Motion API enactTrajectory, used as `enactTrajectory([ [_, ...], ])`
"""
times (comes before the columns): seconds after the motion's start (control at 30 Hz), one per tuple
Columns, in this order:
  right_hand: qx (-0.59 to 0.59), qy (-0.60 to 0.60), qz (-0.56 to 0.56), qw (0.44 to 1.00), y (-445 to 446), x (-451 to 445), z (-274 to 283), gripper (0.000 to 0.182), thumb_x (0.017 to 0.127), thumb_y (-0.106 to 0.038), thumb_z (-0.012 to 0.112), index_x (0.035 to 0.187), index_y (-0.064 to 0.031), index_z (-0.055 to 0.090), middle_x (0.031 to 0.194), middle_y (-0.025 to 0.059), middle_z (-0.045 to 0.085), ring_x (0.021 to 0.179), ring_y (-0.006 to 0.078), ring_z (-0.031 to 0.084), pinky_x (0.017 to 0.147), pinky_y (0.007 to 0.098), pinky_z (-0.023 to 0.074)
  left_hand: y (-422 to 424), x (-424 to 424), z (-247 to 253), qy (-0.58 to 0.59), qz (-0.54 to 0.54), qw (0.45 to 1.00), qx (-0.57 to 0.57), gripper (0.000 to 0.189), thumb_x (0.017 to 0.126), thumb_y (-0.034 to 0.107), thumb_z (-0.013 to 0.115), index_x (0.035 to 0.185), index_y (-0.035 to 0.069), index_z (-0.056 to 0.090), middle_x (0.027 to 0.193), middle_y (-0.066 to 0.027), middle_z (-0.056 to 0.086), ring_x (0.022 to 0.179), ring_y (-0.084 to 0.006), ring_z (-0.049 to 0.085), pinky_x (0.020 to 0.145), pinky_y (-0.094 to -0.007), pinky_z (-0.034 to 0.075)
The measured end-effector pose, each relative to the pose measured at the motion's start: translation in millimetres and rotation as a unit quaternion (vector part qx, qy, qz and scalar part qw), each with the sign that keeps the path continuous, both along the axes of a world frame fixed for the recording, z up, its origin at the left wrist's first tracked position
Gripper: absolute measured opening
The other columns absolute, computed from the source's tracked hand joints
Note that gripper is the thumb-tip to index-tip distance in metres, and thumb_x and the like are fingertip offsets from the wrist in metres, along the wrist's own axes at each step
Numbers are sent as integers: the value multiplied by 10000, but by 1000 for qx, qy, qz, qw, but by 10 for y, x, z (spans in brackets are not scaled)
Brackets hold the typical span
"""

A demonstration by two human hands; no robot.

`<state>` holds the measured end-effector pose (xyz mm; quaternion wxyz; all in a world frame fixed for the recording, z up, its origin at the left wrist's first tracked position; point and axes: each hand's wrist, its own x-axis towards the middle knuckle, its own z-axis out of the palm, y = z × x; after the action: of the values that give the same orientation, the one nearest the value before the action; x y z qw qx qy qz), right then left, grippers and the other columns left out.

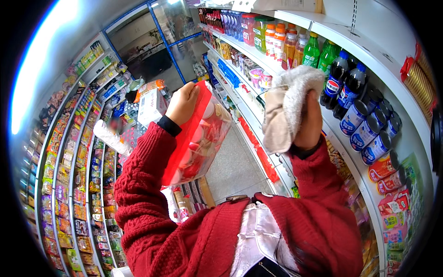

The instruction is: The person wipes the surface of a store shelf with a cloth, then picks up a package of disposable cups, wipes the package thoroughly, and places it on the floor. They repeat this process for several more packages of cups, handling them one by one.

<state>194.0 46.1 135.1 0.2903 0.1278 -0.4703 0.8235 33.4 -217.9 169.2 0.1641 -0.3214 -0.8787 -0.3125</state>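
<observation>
My left hand grips the top edge of a large clear plastic package with a wide red band. Inside it are several rounded red and pale items that I cannot identify. The package hangs tilted over the aisle floor. My right hand is closed around a bunched grey and beige cloth, its fingers mostly hidden by the fabric. The cloth is raised before the drinks shelf, close to green soda bottles and dark Pepsi bottles.
A white shelf curves along the right, with blue-and-white cans below the bottles. Snack-packed shelves line the left. A white carton stands beyond my left hand, near a white ribbed shape. Grey floor shows between the shelves.
</observation>
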Motion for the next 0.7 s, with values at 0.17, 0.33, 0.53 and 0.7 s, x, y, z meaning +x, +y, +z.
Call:
enactTrajectory([
  [0.17, 114, 55, 129, 984, -462, -563, -298, 471, 919, -366, 493, 1209, 5, 468, 1116, 132, 557, 1011, 252, 544, 890, 375, 420, 67, 30, -353, -203, -87, 944, 245, 260, 966, 205, 452, 949, -20, 582, 809, 11, 593, 735, -55, 504, 660, -230, 437],
  [0.33, 360, 200, -219, 884, -924, -981, 93, 683, 806, -375, 591, 1324, 14, 376, 1319, 248, 417, 1207, 408, 404, 1018, 478, 287, 335, 134, -223, 31, -219, 939, 264, 291, 828, 117, 574, 1099, 11, 564, 1015, -58, 613, 923, -153, 583, 828, -302, 466],
  [0.53, 551, 195, -194, 788, -1036, -244, -10, 742, 734, -484, 608, 1336, -97, 415, 1317, 171, 448, 1244, 347, 395, 1035, 531, 228, 456, 320, -77, -37, -73, 844, 530, 274, 941, 208, 422, 961, 1, 601, 919, -83, 625, 784, -139, 583, 752, -284, 476],
  [0.7, 611, 211, -125, 753, -1107, 119, -889, 623, 708, -365, 650, 1278, -171, 490, 1279, 77, 493, 1219, 254, 437, 1027, 475, 274, 484, 322, 264, -128, -211, 725, 643, 384, 949, 317, 391, 981, -7, 593, 824, -71, 630, 702, -147, 602, 665, -263, 484],
])
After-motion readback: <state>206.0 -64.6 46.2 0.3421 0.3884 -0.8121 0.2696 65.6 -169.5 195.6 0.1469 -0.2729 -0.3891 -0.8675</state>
